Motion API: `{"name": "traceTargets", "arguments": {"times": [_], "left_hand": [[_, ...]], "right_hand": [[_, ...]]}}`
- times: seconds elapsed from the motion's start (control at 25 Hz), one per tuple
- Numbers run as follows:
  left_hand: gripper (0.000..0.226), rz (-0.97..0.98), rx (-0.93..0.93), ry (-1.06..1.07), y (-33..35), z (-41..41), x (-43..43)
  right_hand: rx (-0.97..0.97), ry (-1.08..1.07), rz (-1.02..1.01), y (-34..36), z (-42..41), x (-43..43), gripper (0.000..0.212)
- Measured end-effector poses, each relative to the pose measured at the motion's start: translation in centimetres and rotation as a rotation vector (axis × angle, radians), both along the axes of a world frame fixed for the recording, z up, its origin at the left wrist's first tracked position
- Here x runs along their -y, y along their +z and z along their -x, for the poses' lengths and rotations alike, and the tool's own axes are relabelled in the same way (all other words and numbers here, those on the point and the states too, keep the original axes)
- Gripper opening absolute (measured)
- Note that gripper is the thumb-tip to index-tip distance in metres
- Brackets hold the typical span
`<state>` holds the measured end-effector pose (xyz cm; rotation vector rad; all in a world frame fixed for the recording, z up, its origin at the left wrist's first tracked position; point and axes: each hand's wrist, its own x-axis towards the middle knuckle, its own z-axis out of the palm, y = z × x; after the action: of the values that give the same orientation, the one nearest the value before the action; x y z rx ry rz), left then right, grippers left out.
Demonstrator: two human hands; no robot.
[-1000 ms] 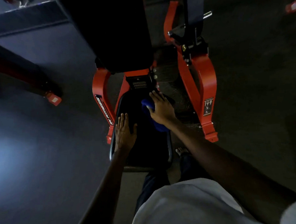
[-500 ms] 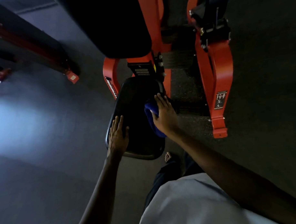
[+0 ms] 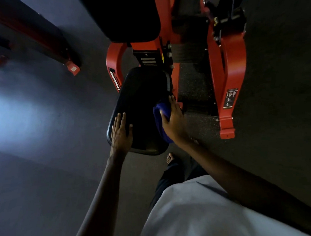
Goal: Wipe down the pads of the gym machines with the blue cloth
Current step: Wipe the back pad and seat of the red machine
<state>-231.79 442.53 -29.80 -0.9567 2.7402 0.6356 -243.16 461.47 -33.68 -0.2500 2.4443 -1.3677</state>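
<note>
The right hand (image 3: 172, 124), fingers straight and together, presses the blue cloth (image 3: 159, 123) on the seat pad (image 3: 141, 100) at its 3 o'clock edge. The left hand (image 3: 121, 135) rests flat at 8 o'clock. The seat looks mid-wipe, and the back pad (image 3: 126, 18) at 12 o'clock is seemingly yet to do.

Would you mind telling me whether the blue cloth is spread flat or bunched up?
Bunched up: the blue cloth is a thick wad under the right hand, at the seat pad's right edge.

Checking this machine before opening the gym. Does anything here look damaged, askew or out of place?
The seat pad looks intact, left hand flat on it, right hand pressing the blue cloth. Only oddity: a bare foot on the floor.
</note>
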Motion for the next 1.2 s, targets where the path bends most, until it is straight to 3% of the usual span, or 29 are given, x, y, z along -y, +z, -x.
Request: {"name": "traceTargets", "arguments": {"times": [0.12,0.2,0.4,0.6,0.8,1.0,1.2], "left_hand": [[0.058,0.003,-0.020,-0.050,-0.1,-1.6,0.0],[0.059,0.049,-0.029,-0.097,-0.5,-2.6,0.6],[0.060,0.042,-0.068,-0.176,-0.5,-3.5,1.7],[0.063,-0.058,-0.093,-0.280,-1.2,-5.4,4.2],[0.061,-0.034,-0.131,-0.388,-2.0,-6.3,6.7],[0.061,-0.068,-0.151,-0.415,-2.1,-7.1,7.4],[0.060,-0.057,-0.205,-0.372,-2.2,-7.6,7.4]], "right_hand": [[-0.102,0.178,0.006,0.1,-6.3,-2.6,0.067],[-0.162,0.295,0.023,-0.5,-5.9,-3.0,0.066],[-0.041,0.047,-0.024,0.0,-3.0,-1.2,0.059],[-0.223,0.250,-0.074,0.4,-10.8,-2.8,0.062],[-0.010,-0.184,0.001,1.8,-9.5,-0.4,0.053],[-0.384,0.170,-0.257,0.9,-16.2,-0.1,0.074],[-0.475,0.380,-0.350,1.8,-13.6,3.0,0.074]]}}
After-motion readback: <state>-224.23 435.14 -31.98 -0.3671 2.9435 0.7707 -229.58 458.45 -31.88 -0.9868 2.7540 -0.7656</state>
